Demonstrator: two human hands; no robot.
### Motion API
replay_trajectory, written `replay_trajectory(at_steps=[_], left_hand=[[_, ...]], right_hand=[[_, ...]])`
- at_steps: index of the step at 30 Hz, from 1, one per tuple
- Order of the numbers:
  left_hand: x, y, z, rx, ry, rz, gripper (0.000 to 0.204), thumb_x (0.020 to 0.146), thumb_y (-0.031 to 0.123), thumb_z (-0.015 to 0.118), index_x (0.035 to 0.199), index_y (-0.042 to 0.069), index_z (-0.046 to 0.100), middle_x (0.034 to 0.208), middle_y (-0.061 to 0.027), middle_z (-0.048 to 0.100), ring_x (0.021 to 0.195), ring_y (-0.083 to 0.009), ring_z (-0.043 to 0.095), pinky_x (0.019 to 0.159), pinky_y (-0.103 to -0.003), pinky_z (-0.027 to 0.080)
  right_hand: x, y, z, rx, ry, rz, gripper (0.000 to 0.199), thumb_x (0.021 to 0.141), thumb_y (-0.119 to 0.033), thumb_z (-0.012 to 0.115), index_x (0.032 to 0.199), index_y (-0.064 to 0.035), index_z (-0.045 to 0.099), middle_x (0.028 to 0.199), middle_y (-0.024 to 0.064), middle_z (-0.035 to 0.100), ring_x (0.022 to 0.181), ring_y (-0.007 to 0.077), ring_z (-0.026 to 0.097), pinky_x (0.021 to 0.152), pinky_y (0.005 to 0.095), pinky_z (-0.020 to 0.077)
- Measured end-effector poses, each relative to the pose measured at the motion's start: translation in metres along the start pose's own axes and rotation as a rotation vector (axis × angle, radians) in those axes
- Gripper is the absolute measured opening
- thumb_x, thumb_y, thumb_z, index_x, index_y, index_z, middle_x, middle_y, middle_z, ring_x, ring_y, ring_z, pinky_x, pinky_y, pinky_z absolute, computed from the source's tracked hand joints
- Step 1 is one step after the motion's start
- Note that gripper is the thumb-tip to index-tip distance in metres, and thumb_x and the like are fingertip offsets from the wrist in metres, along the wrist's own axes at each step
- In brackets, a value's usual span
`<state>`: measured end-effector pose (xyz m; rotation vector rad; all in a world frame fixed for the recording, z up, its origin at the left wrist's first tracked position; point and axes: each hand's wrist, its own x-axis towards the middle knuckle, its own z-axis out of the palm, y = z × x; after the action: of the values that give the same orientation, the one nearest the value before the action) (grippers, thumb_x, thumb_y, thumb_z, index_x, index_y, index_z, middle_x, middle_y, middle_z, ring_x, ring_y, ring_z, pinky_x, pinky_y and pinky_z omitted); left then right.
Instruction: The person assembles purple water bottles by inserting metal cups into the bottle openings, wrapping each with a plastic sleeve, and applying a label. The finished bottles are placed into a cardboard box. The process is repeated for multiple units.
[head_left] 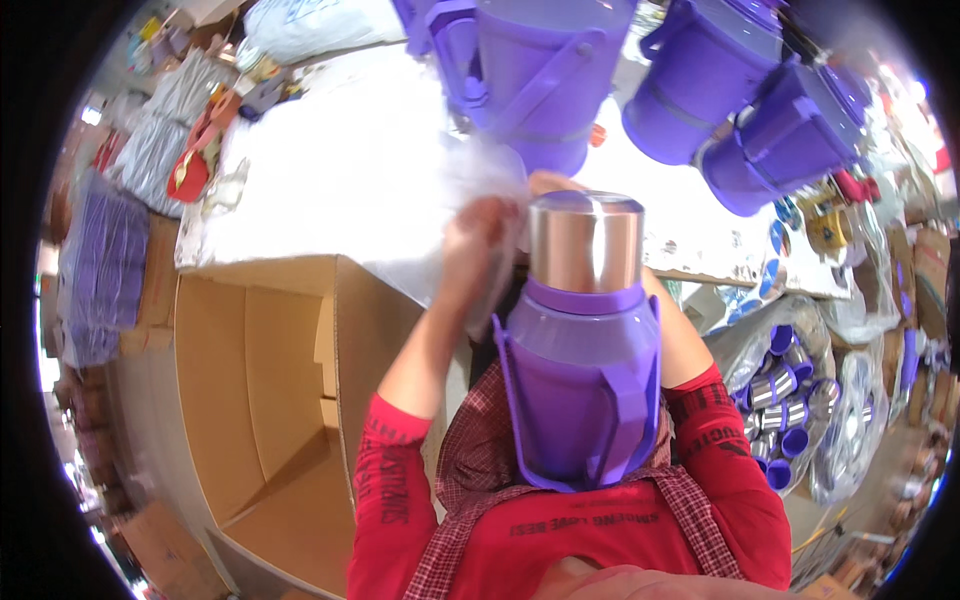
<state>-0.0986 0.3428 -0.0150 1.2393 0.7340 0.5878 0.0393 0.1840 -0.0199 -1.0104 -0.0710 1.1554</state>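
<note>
A large purple vacuum flask (570,390) with a brushed-metal cup lid (588,240) stands in front of my chest, its handle facing me. To the left of the lid, my left hand (482,228) is raised over the table edge, its fingers closed on a thin clear plastic bag (480,165). Motion blurs both the bag and the fingers. My right forearm passes behind the flask. Only a small part of my right hand (553,184) shows past the lid's upper left side, and its grip is hidden.
Several purple jugs (545,90) stand along the far side of the white table (330,150). An open cardboard box (255,390) sits at left, below the table edge. A red tape roll (188,178) lies at the table's left. Bagged metal-and-purple cups (785,400) are at right.
</note>
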Motion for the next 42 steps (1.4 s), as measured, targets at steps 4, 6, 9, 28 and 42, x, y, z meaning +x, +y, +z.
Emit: replay_trajectory(at_steps=[4,6,9,28,42], left_hand=[[-0.013,0.004,0.029,0.114,0.012,0.087,0.031,0.101,0.022,0.043,0.106,-0.002,0.064,0.089,-0.0051,0.063,0.082,-0.0157,0.057,0.072,-0.028,0.047],[-0.02,0.025,0.026,-0.212,0.073,-0.086,0.031,0.103,0.021,0.042,0.113,0.0,0.062,0.09,-0.0061,0.064,0.083,-0.0186,0.06,0.074,-0.029,0.049],[-0.044,0.057,-0.002,-0.538,-0.061,0.14,0.028,0.101,0.026,0.047,0.114,0.003,0.057,0.092,-0.0077,0.064,0.084,-0.017,0.062,0.076,-0.033,0.053],[-0.19,0.18,0.035,1.345,-0.92,0.204,0.022,0.085,0.014,0.061,0.104,0.007,0.069,0.086,-0.0091,0.069,0.075,-0.0231,0.067,0.075,-0.031,0.053],[-0.22,0.115,-0.158,0.254,0.109,-0.025,0.043,0.077,-0.002,0.055,0.119,-0.005,0.054,0.1,-0.0083,0.061,0.09,-0.0171,0.06,0.08,-0.031,0.049]], right_hand=[[0.018,-0.005,0.004,0.234,0.104,0.132,0.03,0.101,-0.021,0.047,0.116,0.0036,0.056,0.111,0.0115,0.064,0.099,0.0209,0.063,0.092,0.0325,0.0517],[0.011,-0.031,0.003,0.404,0.171,0.043,0.029,0.101,-0.02,0.047,0.116,0.0037,0.056,0.11,0.0116,0.064,0.099,0.021,0.063,0.092,0.0326,0.0518],[-0.028,-0.072,-0.018,0.559,0.085,-0.465,0.019,0.1,-0.012,0.046,0.109,0.0018,0.055,0.102,0.0089,0.064,0.092,0.0183,0.064,0.087,0.0325,0.0546],[-0.298,0.048,-0.055,-1.251,-0.903,-0.026,0.022,0.084,-0.017,0.064,0.101,-0.0043,0.071,0.088,0.0156,0.07,0.079,0.03,0.067,0.072,0.0385,0.053],[-0.231,0.06,-0.02,-1.392,-0.464,-0.868,0.065,0.083,-0.014,0.067,0.139,0.0017,0.038,0.144,0.0266,0.034,0.134,0.0475,0.03,0.115,0.0508,0.0218]])
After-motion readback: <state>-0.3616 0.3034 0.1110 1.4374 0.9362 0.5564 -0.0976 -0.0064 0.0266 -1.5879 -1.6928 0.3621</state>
